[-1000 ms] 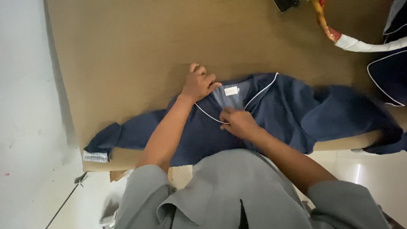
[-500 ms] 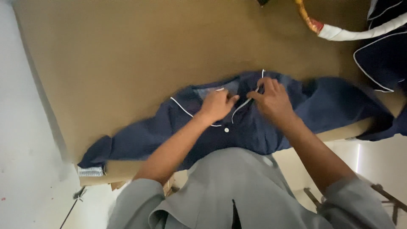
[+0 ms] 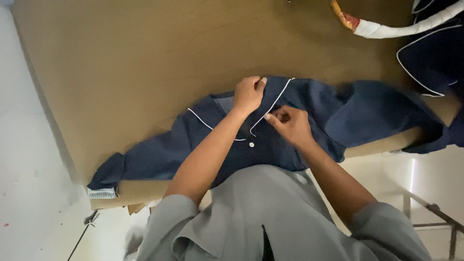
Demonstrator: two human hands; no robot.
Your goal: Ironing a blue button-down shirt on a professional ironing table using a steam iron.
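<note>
While the navy cloth shirt with white piping [image 3: 309, 116] lies limp at frame centre on the brown table [image 3: 121, 72], I judge it light; left hand [image 3: 248, 94] clenches its collar, right hand [image 3: 289, 124] pinches the placket, the best hold.

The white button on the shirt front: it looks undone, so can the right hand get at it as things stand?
Probably yes. The button lies bare on the shirt, just beside the right hand; nothing covers it.

brown table [image 3: 121, 63], second navy garment [image 3: 432, 58], white floor [image 3: 24, 193]
</note>
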